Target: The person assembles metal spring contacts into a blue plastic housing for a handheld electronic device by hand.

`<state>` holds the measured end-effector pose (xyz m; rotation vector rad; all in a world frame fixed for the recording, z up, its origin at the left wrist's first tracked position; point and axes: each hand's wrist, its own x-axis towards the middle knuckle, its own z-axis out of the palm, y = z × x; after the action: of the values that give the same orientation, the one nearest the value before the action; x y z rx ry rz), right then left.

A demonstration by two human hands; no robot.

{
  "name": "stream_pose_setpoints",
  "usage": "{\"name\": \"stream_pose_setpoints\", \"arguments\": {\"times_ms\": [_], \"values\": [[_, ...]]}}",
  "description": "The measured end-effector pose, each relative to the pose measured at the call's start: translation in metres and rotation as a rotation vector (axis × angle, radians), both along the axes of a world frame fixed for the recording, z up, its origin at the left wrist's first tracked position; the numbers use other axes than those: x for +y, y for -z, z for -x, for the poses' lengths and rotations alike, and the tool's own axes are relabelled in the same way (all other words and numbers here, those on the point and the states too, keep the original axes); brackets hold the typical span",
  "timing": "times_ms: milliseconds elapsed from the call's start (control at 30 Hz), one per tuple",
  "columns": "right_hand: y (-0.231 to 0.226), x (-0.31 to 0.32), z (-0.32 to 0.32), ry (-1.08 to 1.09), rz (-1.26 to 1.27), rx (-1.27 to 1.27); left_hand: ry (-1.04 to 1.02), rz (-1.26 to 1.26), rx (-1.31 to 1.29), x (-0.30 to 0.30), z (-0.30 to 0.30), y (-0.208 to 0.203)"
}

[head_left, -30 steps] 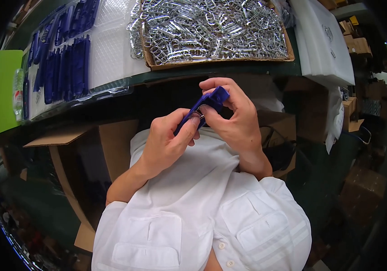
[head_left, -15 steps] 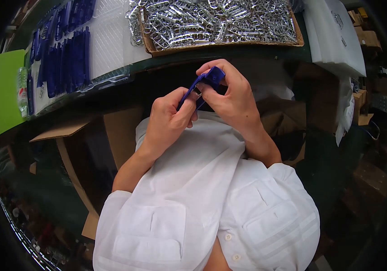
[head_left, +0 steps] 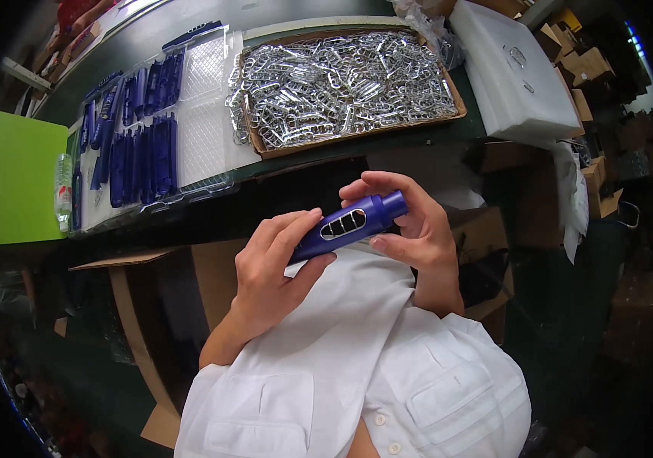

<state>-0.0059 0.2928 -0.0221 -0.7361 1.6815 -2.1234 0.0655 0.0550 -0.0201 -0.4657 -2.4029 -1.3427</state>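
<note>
Tube (head_left: 372,212) lying tilted above white shirt (head_left: 326,328), left hand (head_left: 269,263) pinching lower end, right hand (head_left: 418,229) curving loosely around narrow tip, thumb apart, contact unclear; tube perhaps risking dropping, should left pinch be loosening

The left hand (head_left: 271,259) grips — the right hand (head_left: 429,233) curves, loosely spread.

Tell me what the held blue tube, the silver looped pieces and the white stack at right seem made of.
Held blue tubular part: probably moulded plastic, smooth, with a soft sheen.
Small silver oblong looped pieces: mirror-bright glints suggest polished metal, though chrome-plated plastic would look alike.
White blocky stack: likely foam, from its matte, cloudy surface.
</note>
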Motion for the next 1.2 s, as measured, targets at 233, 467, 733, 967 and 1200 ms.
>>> {"name": "stream_pose_setpoints", "arguments": {"times_ms": [233,467,733,967,1200], "values": [[0.002,0.015,-0.014,0.047,0.131,-0.089,-0.004,0.088,0.163,0.011,0.002,-0.006],[0.009,0.030,-0.017,0.110,0.189,-0.154,0.039,0.127,0.140,0.025,0.014,-0.016],[0.029,0.048,0.003,0.090,0.295,-0.284,0.007,0.140,0.034,0.051,0.026,-0.013],[0.039,0.052,0.039,0.026,0.325,-0.307,-0.052,0.079,-0.042,0.062,0.045,-0.003],[0.032,0.057,0.076,-0.045,0.304,-0.318,-0.030,0.144,0.055,0.061,0.072,-0.007]]}}
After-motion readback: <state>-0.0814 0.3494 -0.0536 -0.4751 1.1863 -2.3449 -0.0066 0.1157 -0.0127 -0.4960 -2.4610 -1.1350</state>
